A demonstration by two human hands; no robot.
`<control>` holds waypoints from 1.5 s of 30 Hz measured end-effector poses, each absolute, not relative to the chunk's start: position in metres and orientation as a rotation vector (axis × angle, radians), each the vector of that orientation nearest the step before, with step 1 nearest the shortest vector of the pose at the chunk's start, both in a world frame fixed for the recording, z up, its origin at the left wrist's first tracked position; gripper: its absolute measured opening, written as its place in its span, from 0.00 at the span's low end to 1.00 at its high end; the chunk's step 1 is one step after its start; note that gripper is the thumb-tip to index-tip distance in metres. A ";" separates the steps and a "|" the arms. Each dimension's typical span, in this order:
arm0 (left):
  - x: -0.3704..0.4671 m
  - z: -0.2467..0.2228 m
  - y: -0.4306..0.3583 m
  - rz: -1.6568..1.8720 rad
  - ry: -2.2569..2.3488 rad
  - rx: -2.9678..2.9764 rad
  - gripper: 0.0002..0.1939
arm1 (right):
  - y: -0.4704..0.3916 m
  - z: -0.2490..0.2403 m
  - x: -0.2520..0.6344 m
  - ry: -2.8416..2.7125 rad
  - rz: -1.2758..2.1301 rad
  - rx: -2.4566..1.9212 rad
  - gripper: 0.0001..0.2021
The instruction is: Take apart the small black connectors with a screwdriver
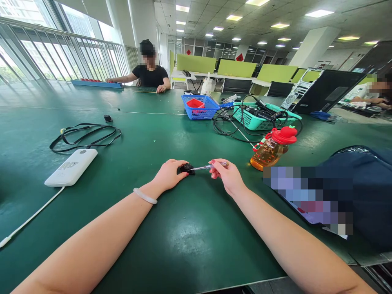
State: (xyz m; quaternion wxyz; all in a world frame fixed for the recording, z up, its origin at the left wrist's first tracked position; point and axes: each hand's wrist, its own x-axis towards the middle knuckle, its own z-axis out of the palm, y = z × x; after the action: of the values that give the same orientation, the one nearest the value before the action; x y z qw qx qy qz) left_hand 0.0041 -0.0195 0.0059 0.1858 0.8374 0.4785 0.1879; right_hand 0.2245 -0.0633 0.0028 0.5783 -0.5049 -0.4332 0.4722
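On the green table [147,241], my left hand [169,174] grips a small black part [187,167], whose exact kind I cannot make out. My right hand [226,175] is closed around the handle of a slim screwdriver [202,167]. The screwdriver lies nearly level, its metal shaft pointing left. Its tip meets the black part, or comes very close to it; the contact point is too small to tell. The left fingers cover part of the black piece. A pale bangle circles my left wrist.
A white power bank [72,167] with a cable lies left, near a looped black cord [85,136]. An amber bottle [271,149] with a red lid stands right. Behind are a blue basket [200,112] and a teal basket [254,121] with cables. A person [150,75] sits across the table.
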 end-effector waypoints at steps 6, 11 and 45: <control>0.004 0.005 -0.019 0.533 1.361 2.339 0.21 | -0.065 0.005 0.224 -1.043 1.104 -1.172 0.19; 0.004 0.005 -0.019 0.539 1.351 2.349 0.20 | -0.067 0.006 0.224 -1.116 1.109 -1.131 0.16; 0.003 -0.001 -0.016 0.553 1.339 2.354 0.21 | -0.093 0.022 0.222 -2.278 -0.333 -0.704 0.07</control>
State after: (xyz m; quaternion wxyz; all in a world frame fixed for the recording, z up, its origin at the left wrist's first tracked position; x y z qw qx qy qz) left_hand 0.0028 -0.0162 -0.0010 0.1877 0.8366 0.4757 0.1966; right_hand 0.2219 -0.0928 0.0220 0.3590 -0.2731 -0.8831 -0.1292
